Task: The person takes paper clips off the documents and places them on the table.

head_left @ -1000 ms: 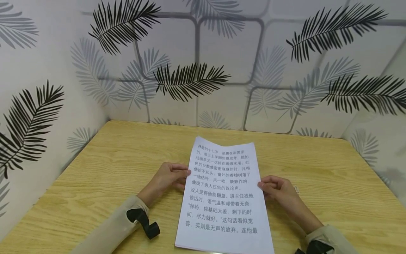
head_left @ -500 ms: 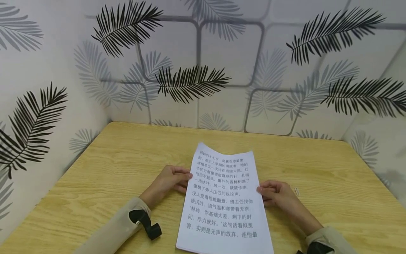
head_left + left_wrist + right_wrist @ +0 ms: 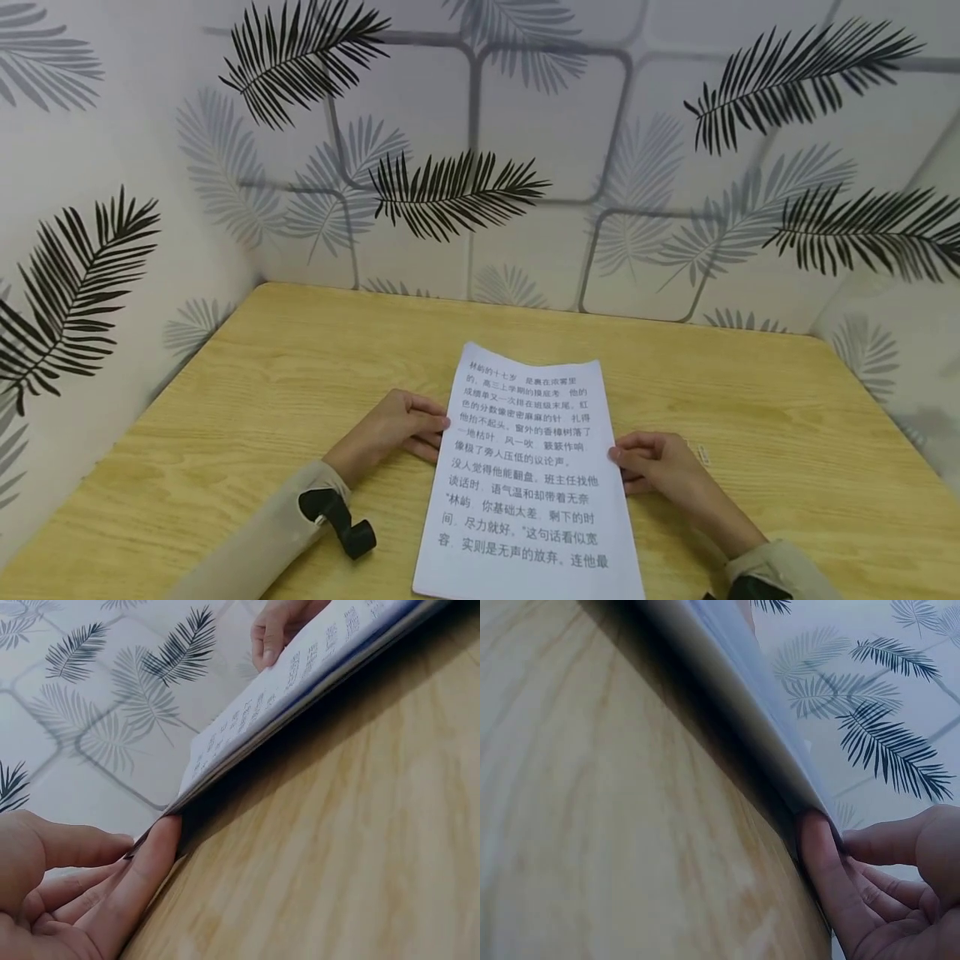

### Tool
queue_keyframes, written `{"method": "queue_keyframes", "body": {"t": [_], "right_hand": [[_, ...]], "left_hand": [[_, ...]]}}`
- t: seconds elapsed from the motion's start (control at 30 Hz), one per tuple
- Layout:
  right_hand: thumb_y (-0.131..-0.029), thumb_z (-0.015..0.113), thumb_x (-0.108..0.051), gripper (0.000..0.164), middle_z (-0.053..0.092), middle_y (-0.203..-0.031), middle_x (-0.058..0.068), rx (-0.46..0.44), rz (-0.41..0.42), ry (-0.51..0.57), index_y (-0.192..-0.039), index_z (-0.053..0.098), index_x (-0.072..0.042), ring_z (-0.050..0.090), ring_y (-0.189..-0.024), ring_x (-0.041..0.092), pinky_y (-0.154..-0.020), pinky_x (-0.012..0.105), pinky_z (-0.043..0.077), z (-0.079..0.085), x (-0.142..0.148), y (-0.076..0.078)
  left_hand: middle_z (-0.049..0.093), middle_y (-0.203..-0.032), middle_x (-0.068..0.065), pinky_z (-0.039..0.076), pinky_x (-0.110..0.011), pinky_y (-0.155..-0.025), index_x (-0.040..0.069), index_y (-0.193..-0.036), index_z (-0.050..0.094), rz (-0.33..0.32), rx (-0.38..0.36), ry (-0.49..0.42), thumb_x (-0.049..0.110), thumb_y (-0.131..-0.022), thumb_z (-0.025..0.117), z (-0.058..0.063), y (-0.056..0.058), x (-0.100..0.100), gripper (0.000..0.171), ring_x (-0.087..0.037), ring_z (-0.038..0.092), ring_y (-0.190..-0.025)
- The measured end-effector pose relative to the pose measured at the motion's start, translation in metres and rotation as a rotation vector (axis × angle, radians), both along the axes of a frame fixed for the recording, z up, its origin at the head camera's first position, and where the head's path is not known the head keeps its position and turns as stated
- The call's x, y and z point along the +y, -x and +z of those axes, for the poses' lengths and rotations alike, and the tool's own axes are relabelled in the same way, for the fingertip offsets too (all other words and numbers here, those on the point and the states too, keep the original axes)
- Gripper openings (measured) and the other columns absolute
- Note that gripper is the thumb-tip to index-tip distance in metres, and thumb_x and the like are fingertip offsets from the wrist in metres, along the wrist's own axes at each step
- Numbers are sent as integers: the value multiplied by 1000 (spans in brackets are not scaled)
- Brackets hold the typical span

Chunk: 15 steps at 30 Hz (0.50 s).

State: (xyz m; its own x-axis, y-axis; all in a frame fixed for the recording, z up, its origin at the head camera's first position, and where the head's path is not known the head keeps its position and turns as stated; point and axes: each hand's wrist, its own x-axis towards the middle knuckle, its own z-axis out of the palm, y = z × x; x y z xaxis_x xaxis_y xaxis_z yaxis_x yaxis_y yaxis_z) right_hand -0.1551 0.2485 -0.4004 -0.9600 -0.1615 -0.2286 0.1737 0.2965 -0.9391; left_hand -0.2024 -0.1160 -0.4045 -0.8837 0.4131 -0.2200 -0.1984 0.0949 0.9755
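Observation:
A thin stack of printed paper sheets (image 3: 525,483) lies in front of me, its top sheet covered in large Chinese text and its far edge bowed. My left hand (image 3: 393,433) pinches the stack's left edge, thumb on top and fingers beneath. On the opposite edge, my right hand (image 3: 663,467) pinches the paper the same way. Seen from the left wrist, the edge of the stack (image 3: 300,694) is raised off the table, with a dark shadow under it. In the right wrist view a fingertip of the right hand (image 3: 885,892) goes under the stack.
The wooden table (image 3: 262,375) spreads around the paper. Two small pale clips or similar bits (image 3: 702,454) lie just beyond the right hand. A leaf-patterned wall (image 3: 525,250) rises behind the table. Black straps with a camera (image 3: 348,525) sit on the sleeves.
The far end of the paper stack has tipped lower and toward me over the last second. Both hands keep their grip and have shifted slightly nearer. The view has shifted a little.

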Motion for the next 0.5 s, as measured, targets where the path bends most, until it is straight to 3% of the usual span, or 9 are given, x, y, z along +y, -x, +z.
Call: {"method": "queue_keyframes", "body": {"t": [0.23, 0.5], "right_hand": [[-95, 61, -10, 34, 70, -87, 15, 9, 41, -32, -114, 56, 18, 68, -71, 21, -66, 34, 60, 4, 1, -1], [-97, 57, -10, 32, 69, -83, 14, -14, 84, -46, -114, 56, 17, 68, -70, 23, -64, 35, 60, 10, 7, -5]], "left_hand": [[70, -92, -20, 60, -39, -69, -13, -116, 61, -2, -19, 56, 5, -94, 61, 3, 1, -4, 28, -27, 71, -76], [69, -89, -18, 61, -40, -68, -13, -113, 62, -48, -2, 110, 6, -96, 58, 9, 1, -6, 26, -26, 71, -74]]}}
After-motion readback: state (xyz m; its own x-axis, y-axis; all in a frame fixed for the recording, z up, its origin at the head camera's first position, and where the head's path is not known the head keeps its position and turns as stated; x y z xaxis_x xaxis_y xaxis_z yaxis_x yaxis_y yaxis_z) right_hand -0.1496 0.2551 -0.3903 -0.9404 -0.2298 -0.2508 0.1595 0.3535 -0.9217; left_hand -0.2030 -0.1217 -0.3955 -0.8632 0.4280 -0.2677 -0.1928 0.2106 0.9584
